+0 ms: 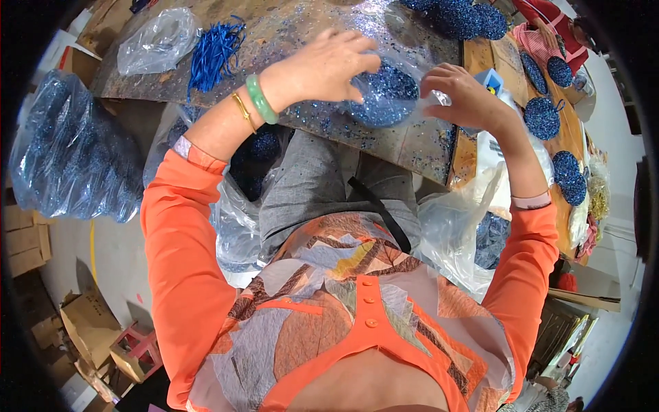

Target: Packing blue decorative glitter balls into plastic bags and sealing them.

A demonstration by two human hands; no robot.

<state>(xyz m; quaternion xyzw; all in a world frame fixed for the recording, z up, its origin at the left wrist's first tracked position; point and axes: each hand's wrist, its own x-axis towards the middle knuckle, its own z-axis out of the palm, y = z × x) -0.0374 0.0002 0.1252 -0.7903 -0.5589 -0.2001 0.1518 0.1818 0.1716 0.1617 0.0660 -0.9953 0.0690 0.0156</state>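
Note:
A round blue glitter ornament (388,93) lies near the front edge of the table, with clear plastic bag film (410,63) over and around it. On its left, my left hand (336,66) arches with thumb and fingers apart, the thumb close to the ornament's side. A green bangle and a thin gold bracelet circle that wrist. At the ornament's right, my right hand (461,96) has its fingers curled around a bit of the film. The glare on the plastic hides exactly where the fingertips touch it.
Blue tie strands (217,55) and a crumpled clear bag (159,41) lie at the table's left. A large bag of blue ornaments (72,147) stands beside it. More glitter ornaments (542,118) line the wooden table at right, where another person (549,27) sits.

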